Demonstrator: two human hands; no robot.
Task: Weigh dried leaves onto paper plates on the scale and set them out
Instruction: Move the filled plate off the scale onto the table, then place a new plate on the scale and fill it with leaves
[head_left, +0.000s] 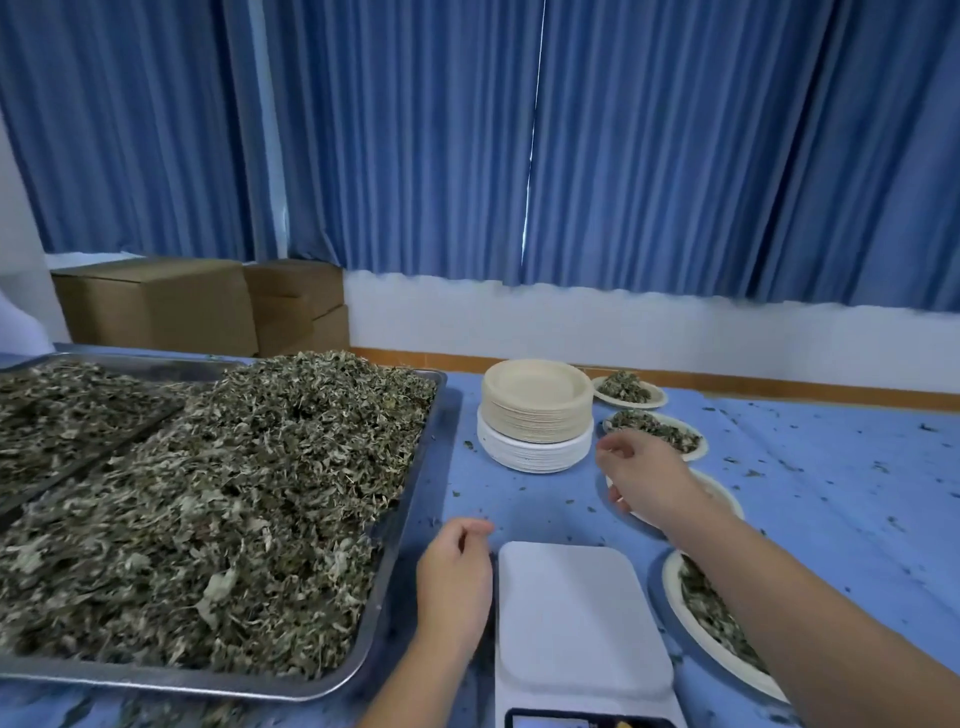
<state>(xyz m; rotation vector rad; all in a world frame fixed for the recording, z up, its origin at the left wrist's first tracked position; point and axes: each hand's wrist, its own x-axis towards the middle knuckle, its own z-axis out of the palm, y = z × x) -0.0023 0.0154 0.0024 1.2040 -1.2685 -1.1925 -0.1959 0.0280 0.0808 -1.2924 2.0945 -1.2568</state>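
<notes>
Steel tray (413, 514) of dried leaves (234, 493) lies left, the scale (576, 618) near centre. Left hand (454, 582), loosely curled beside it, holds nothing. Right hand (644, 478) curls over a paper plate (722, 496) farther right; grip unclear.

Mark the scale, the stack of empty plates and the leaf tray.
scale (582, 618): head view, middle of its white weighing platform.
stack of empty plates (537, 387): head view, well of the top beige plate.
leaf tray (397, 535): head view, bare metal of its right wall.
</notes>
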